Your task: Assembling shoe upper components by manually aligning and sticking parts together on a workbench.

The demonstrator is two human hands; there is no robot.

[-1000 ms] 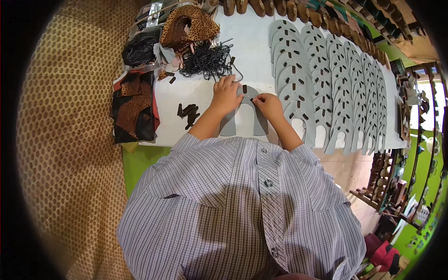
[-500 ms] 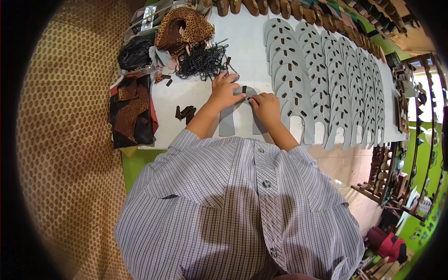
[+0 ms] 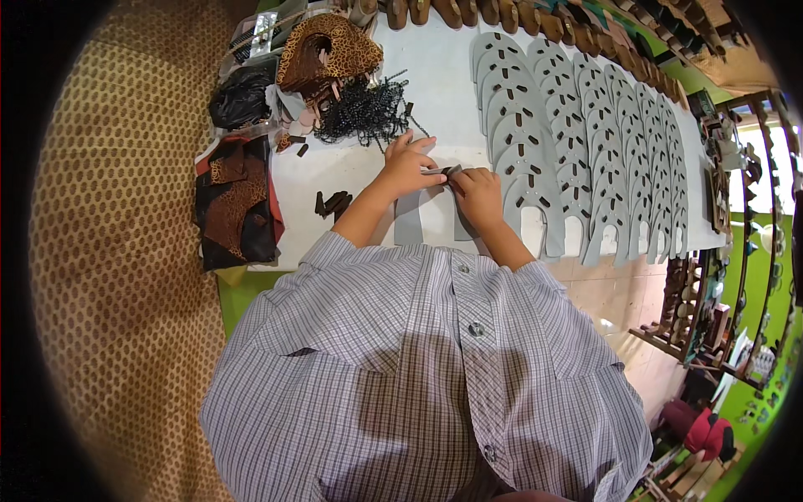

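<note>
- White worktable [image 3: 435,92]: grey cut-out rows [image 3: 585,142] lie right of our hands.
- Left hand [image 3: 407,167] and right hand [image 3: 478,191] pinch a small dark strip [image 3: 442,171] over the grey piece [image 3: 418,219]; we judge it needs squaring flat.

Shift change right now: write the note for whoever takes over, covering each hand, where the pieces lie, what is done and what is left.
Left hand: flat on the grey cut-out piece at the white table, fingertips at a small dark strip.
Right hand: pinching the same strip from the other side.
Rows of grey cut-out pieces lie overlapped to the right.
More small dark strips lie loose by the left forearm; black cord tangle behind them.
Done: cannot tell whether the laid-out pieces are finished.
Left: the piece in hand, strip not yet seated.
</note>
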